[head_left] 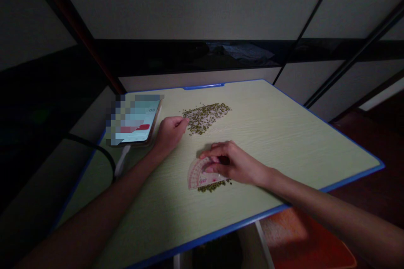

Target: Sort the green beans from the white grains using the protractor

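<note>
My right hand (232, 162) grips a clear plastic protractor (197, 174) with pink markings, held low over the tabletop. Along the protractor's straight edge, on the near side, lies a small heap of green beans (211, 187). A larger spread of green beans mixed with pale grains (208, 115) lies farther back. At that spread's left edge my left hand (172, 132) rests with its fingers curled closed. Whatever those fingers may hold is hidden from view.
The pale table (284, 134) has a blue rim. At its left stands a lit phone or tablet (139, 124), partly pixelated, with a white cable plug (122, 160) beside it. Below the front edge are an open drawer (263, 243) and an orange seat-like surface (303, 235). Cabinet panels (195, 4) rise behind.
</note>
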Demonstrator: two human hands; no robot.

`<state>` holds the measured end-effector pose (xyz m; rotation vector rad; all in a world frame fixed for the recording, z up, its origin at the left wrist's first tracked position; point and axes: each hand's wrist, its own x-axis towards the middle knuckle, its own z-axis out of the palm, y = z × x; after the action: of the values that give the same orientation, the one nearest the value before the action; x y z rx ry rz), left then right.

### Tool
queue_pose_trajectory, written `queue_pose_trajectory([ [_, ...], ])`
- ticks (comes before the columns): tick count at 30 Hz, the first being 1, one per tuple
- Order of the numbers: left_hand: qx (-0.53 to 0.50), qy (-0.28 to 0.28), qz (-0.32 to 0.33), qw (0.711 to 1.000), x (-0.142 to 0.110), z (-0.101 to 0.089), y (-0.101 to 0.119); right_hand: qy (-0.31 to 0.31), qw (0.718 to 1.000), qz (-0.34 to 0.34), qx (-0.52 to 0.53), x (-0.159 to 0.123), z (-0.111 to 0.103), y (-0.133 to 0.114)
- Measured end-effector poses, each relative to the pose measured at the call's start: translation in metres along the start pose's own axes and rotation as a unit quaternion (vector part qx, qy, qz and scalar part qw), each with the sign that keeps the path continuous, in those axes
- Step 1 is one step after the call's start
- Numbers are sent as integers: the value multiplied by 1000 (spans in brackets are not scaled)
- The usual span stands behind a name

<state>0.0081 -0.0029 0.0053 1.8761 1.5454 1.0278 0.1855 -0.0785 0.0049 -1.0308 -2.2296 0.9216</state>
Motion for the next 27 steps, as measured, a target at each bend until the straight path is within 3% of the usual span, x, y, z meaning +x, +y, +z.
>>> queue_pose_trajectory([
  [13, 0, -1, 10, 1000, 2, 2, -3, 6, 999, -14, -35, -22, 12, -19],
  [19, 2, -3, 10, 1000, 2, 2, -3, 34, 999, -4, 4, -25, 17, -18],
  [22, 4, -3, 12, 1000, 2, 2, -3, 69, 997, 30, 32, -24, 14, -14],
  [27, 4, -1, 17, 1000, 2, 2, -5, 127, 979, 152, 53, -29, -6, 2],
])
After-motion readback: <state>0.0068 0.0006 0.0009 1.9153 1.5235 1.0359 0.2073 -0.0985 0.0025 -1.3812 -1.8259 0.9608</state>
